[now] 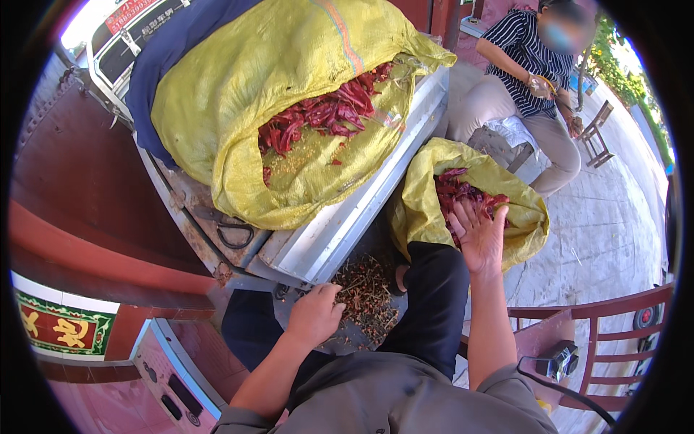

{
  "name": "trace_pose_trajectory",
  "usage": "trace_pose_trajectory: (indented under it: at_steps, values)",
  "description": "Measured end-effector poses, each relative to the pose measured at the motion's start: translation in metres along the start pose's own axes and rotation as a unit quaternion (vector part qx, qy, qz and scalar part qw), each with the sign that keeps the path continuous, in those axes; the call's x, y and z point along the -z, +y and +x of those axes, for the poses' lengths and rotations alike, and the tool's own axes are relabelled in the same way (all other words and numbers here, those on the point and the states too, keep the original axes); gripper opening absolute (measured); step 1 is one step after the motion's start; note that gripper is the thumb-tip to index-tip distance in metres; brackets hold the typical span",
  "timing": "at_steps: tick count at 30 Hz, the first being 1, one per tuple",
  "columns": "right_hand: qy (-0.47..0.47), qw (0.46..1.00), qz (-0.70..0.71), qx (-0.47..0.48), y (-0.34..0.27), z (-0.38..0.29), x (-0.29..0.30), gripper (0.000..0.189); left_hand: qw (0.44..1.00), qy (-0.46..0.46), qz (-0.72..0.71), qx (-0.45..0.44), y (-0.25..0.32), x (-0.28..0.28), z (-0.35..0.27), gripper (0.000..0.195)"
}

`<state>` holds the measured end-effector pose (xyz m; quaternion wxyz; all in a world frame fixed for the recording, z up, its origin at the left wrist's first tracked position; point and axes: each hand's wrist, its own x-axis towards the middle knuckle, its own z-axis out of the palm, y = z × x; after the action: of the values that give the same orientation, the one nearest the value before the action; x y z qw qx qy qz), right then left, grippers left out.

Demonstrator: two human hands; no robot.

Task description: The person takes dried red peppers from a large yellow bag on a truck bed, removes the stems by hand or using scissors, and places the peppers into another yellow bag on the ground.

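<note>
My right hand (480, 233) is spread, palm up, at the mouth of a yellow woven sack (526, 222) standing on the ground. Dried red chili peppers (461, 187) fill its mouth, right by my fingertips. My left hand (317, 314) hovers with bent fingers near a heap of chili stems and scraps (360, 295) between my legs; whether it pinches anything is hidden. Before me, a larger yellow woven sack (244, 92) lies on its side, with more dried red chilies (325, 111) and loose seeds in its opening.
The large sack rests on a metal truck bed (347, 211), with black-handled scissors (234, 230) beside it. A seated person (520, 65) works at the upper right near a small wooden stool (596, 135). A reddish wooden chair (591, 347) stands at my right.
</note>
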<state>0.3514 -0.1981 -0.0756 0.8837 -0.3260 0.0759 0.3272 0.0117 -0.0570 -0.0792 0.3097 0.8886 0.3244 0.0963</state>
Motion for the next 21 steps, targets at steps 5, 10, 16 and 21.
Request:
trace_pose_trajectory:
  at_steps: [5, 10, 16, 21]
  values:
    - [0.092, 0.994, -0.055, 0.033, 0.017, 0.031, 0.062, 0.076, 0.996, 0.068, -0.021, -0.046, 0.054, 0.079, 0.052, 0.028]
    - [0.019, 0.962, -0.244, 0.120, 0.036, 0.004, 0.040, 0.045, 0.957, 0.199, 0.184, -0.104, 0.034, 0.132, 0.177, 0.027]
    - [-0.093, 0.862, -0.472, 0.160, 0.052, -0.023, 0.034, 0.024, 0.933, 0.125, 0.334, 0.052, 0.025, 0.144, 0.246, 0.026]
    - [-0.106, 0.832, -0.517, 0.169, 0.051, -0.021, 0.036, 0.020, 0.986, 0.133, 0.103, 0.012, -0.006, 0.160, 0.213, 0.036]
